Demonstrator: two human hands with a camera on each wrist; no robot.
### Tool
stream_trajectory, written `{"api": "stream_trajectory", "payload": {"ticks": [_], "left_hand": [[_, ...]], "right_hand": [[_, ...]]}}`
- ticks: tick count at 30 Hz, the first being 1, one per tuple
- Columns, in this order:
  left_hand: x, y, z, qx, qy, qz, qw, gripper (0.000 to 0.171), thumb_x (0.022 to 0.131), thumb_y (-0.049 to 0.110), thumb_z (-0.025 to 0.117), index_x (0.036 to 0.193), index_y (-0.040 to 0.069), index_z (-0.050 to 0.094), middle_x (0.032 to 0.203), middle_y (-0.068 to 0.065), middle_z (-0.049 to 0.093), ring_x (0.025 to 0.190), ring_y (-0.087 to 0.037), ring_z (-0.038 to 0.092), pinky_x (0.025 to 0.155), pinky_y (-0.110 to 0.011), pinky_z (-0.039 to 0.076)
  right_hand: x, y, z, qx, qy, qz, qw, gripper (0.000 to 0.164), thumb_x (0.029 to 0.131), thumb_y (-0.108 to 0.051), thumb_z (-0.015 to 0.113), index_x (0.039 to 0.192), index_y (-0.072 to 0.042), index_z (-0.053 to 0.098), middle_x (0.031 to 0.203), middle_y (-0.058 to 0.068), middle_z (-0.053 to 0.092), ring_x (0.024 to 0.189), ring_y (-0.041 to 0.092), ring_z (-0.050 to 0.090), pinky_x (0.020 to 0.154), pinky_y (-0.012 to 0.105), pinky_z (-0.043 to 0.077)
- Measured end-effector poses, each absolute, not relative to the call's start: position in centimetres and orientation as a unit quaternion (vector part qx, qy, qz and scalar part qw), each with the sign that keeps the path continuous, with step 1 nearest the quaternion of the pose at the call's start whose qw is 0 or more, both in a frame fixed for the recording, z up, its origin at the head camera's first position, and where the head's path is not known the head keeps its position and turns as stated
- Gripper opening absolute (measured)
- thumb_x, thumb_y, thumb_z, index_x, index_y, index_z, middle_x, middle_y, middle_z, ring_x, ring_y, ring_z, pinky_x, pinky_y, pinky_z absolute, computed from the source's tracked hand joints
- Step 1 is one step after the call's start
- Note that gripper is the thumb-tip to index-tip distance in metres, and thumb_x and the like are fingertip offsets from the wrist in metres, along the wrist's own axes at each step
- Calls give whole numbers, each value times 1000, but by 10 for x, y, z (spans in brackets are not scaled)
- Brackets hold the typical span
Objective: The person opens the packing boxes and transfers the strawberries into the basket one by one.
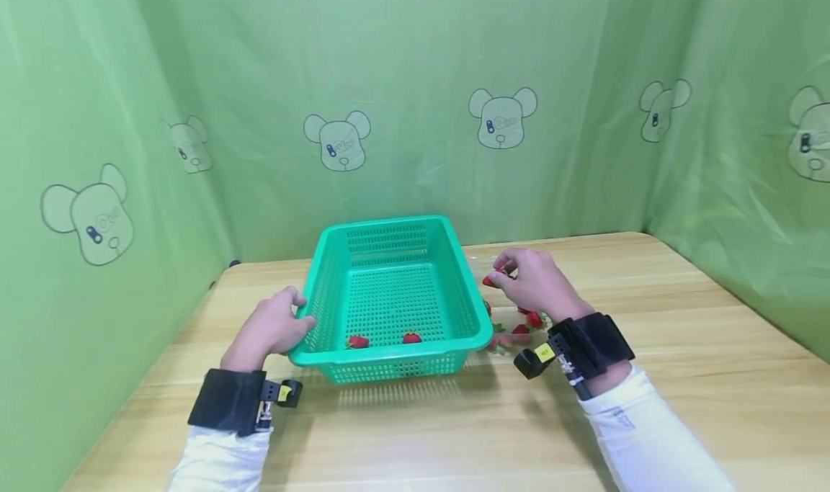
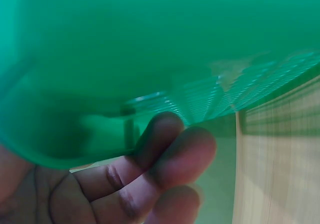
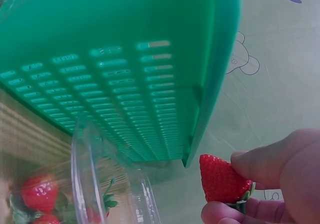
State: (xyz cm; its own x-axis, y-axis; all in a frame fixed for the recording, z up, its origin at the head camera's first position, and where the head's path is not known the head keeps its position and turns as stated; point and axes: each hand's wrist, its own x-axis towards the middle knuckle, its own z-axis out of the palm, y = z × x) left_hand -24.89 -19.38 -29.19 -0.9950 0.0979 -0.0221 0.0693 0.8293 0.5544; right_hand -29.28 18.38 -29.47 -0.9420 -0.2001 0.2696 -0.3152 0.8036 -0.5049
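Note:
A green plastic basket (image 1: pixel 395 354) stands on the table with two strawberries (image 1: pixel 357 341) lying at its near end. My left hand (image 1: pixel 275 324) holds the basket's left rim; in the left wrist view its fingers (image 2: pixel 185 156) curl beneath the edge. Between thumb and fingers my right hand (image 1: pixel 537 282) pinches a strawberry (image 3: pixel 220 179) by its leafy end, just outside the basket's right wall. Below that hand a clear plastic container (image 3: pixel 85 174) holds several more strawberries (image 3: pixel 40 191), partly hidden by the basket and the hand in the head view.
The wooden table (image 1: pixel 415 441) extends in front of the basket and to the right. Green curtains (image 1: pixel 415 60) printed with bear heads hang behind and on both sides. The basket's right wall (image 3: pixel 110 79) rises beside the clear container.

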Motion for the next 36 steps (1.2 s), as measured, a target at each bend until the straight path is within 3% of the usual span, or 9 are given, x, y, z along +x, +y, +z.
{"api": "stream_trajectory", "payload": {"ticks": [4,9,23,36], "left_hand": [[-249,-193,-291,43,957,287,25,41,92,15,57,124,-7,44,104,-24,60,67,-21,59,60,-33,52],[-250,-193,-291,42,958,282,22,41,92,15,57,125,-7,44,104,-23,60,66,-21,59,59,-33,51],[-251,-191,-292,39,960,277,24,42,92,16,57,125,-6,44,103,-22,60,66,-21,58,59,-33,50],[-250,-193,-293,38,960,277,19,43,92,16,57,126,-6,44,105,-23,60,66,-21,58,59,-33,51]], "right_hand": [[-292,184,-294,134,-943,288,102,18,93,-19,58,102,-4,62,105,22,65,51,17,53,48,29,44],[-293,185,-294,142,-943,280,115,20,92,-19,59,102,-3,63,103,21,66,67,22,57,56,31,46],[-287,183,-289,136,-943,278,125,22,93,-21,58,104,-3,63,103,20,66,74,26,58,60,35,49],[-285,179,-286,140,-941,280,129,22,93,-21,59,104,-3,64,102,17,67,73,25,60,57,32,49]]}}
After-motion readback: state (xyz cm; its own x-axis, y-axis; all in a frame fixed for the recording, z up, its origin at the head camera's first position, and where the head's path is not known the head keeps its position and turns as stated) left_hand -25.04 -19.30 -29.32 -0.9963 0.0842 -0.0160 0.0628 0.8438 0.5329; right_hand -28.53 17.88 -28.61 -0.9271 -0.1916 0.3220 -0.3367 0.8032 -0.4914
